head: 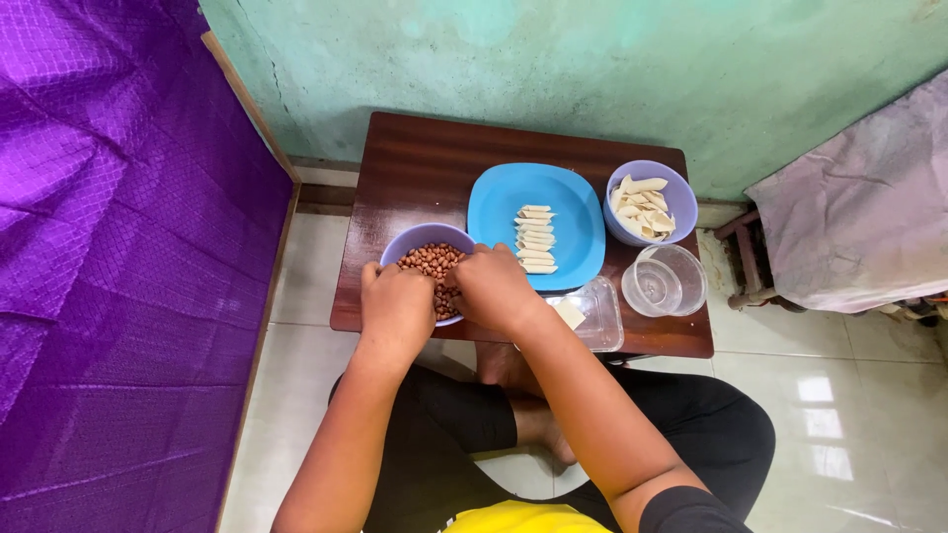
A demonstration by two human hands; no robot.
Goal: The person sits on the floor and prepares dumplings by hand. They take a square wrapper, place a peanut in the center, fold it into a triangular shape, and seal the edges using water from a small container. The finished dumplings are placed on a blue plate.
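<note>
Both hands in the peanut bowl [420, 240], near-left on the bench [415, 158] | left hand [395, 311] and right hand [494, 288] curled together over peanuts [434, 262], grip hidden | blue plate [499, 197] just right, strips [536, 239] lined up tidy for reach.

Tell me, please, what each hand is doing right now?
Left hand: over the peanut bowl, grip cannot be told.
Right hand: fingers in the peanuts, grip cannot be told.

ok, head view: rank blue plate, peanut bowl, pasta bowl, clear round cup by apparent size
1. blue plate, clearly largest.
2. peanut bowl and pasta bowl: look about equal; the left hand and right hand cover part of the peanut bowl, so no ranking.
3. clear round cup, smallest.
</note>
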